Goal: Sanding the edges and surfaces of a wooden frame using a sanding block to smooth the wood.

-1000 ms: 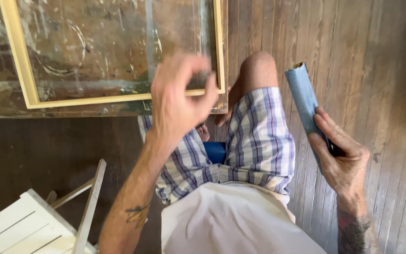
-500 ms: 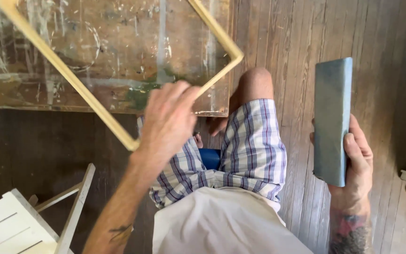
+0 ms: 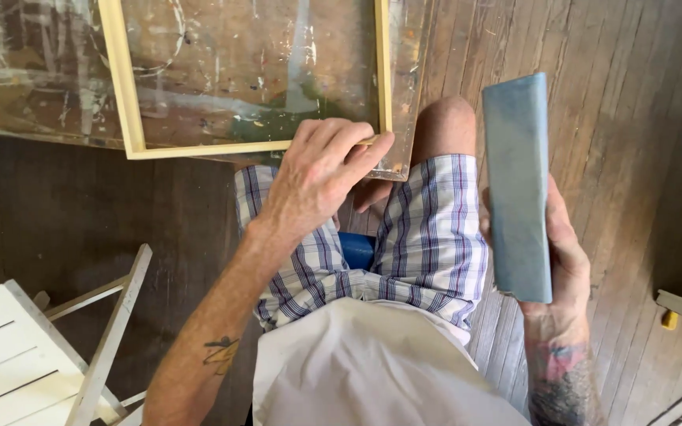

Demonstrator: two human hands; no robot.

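Your left hand [image 3: 321,170] is closed on the near rail of the pale wooden frame [image 3: 124,87], close to its right corner, with the fingers curled over the top of the rail and the thumb hidden beneath. Half a second ago this frame stood turned like a diamond, one corner pointing past the table edge; now it lies square again on the paint-stained table top [image 3: 33,71], its near rail running along the front edge of the table. So the frame has been rotated — a different side seems to be presented to you than a second ago, though the rails look alike and I cannot tell which one. Your right hand [image 3: 566,256] wraps from behind around a long block covered in blue sandpaper [image 3: 518,181], held upright beside your right knee, well apart from the frame and not touching it. Compared with one second ago, the block has come up and shows its broad blue face to the camera, not its narrow edge. You sit in plaid shorts [image 3: 404,237] over a plank floor [image 3: 625,95], and a white folding chair [image 3: 33,347] stands at your left — it has not moved.
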